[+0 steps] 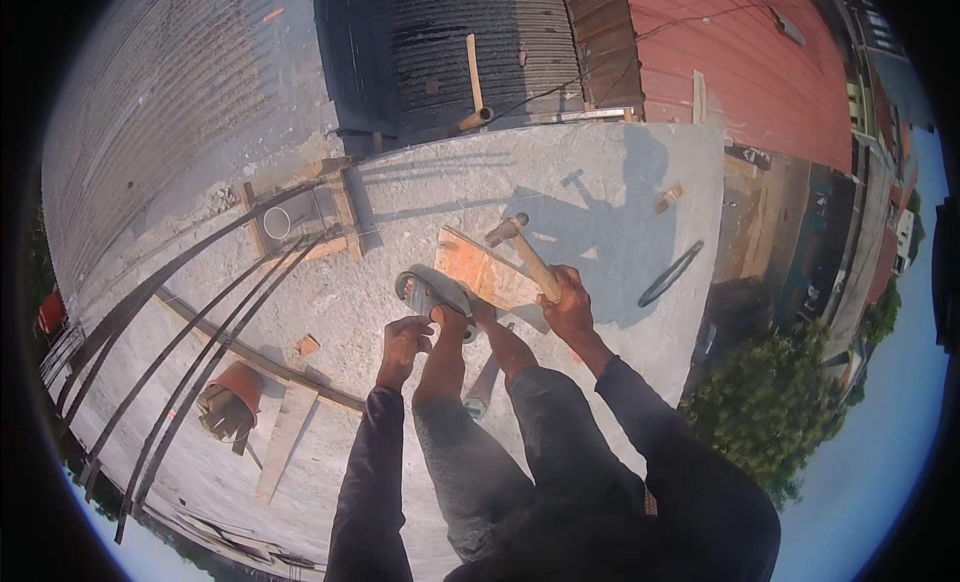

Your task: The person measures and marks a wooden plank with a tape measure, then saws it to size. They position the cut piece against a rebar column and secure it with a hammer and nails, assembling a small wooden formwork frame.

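Note:
My right hand (567, 304) is wrapped round the wooden handle of a hammer (541, 266). The hammer's metal head is raised, pointing away from me, and appears above an orange-faced wooden board (462, 259). That board lies on the rough concrete just past my feet. Beside my left shin, my left hand (402, 348) is closed with its fingers curled together; whatever it pinches, if anything, is too small to make out. One of my feet, in a grey sandal (432, 291), is close to the board's near edge. Between my legs lies a long grey object (484, 387), partly hidden.
Long dark steel rods (205, 352) slant across the left, near a wooden frame (350, 217) around a white pipe (277, 222). A reddish bucket (238, 387) of wood offcuts stands beside a plank (289, 437). The concrete slab (690, 162) ends at right; corrugated roofs (740, 77) lie beyond.

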### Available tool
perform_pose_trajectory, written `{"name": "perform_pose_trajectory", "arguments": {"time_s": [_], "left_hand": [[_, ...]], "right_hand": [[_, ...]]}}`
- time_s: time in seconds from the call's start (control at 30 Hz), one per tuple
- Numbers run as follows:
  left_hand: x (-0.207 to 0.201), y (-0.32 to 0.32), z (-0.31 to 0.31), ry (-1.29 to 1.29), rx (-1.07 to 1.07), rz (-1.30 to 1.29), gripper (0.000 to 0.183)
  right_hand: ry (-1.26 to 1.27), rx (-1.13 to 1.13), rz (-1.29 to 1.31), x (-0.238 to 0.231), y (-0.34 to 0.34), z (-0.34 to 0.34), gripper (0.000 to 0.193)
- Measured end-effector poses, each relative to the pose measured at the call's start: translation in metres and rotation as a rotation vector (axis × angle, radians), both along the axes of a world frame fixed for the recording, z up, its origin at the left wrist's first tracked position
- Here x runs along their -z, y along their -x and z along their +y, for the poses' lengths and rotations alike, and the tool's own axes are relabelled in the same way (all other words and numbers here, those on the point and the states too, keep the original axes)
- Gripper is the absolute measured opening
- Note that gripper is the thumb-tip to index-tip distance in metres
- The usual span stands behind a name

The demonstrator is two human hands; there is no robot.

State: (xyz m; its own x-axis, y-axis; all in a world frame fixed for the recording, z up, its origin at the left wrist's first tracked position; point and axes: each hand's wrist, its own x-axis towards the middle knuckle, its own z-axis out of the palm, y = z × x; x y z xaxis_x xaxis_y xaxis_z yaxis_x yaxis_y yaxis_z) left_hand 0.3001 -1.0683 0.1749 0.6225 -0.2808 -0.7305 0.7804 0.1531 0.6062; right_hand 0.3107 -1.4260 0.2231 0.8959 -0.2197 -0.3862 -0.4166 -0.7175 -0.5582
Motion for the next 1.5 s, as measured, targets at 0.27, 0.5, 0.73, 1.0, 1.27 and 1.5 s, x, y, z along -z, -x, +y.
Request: {"name": "perform_pose_trajectory", "arguments": {"time_s": [0.27,0.5,0.73,1.0,1.27,1.5], "left_hand": [[-0.019,-0.029,0.011,-0.373,0.026,0.266,0.03],[-0.046,-0.085,0.009,-0.486,-0.093,0.255,0.07],[-0.054,-0.139,0.014,-0.234,-0.3,0.44,0.067],[0.019,-0.155,0.008,-0.13,-0.232,0.052,0.034],[-0.035,-0.243,0.047,-0.244,-0.194,-0.083,0.034],[-0.055,-0.291,0.091,-0.405,-0.315,-0.111,0.054]], "right_hand": [[0.031,-0.182,0.103,-0.036,-0.052,0.055,0.066],[0.002,-0.42,0.053,-0.055,-0.097,0.133,0.077],[0.015,-0.608,-0.19,-0.062,-0.127,0.156,0.081],[0.107,-0.781,-0.248,-0.104,-0.203,0.153,0.079],[0.11,-0.643,-0.385,-0.148,-0.253,0.157,0.063],[-0.134,-0.42,-0.375,-0.11,-0.296,0.161,0.062]]}}
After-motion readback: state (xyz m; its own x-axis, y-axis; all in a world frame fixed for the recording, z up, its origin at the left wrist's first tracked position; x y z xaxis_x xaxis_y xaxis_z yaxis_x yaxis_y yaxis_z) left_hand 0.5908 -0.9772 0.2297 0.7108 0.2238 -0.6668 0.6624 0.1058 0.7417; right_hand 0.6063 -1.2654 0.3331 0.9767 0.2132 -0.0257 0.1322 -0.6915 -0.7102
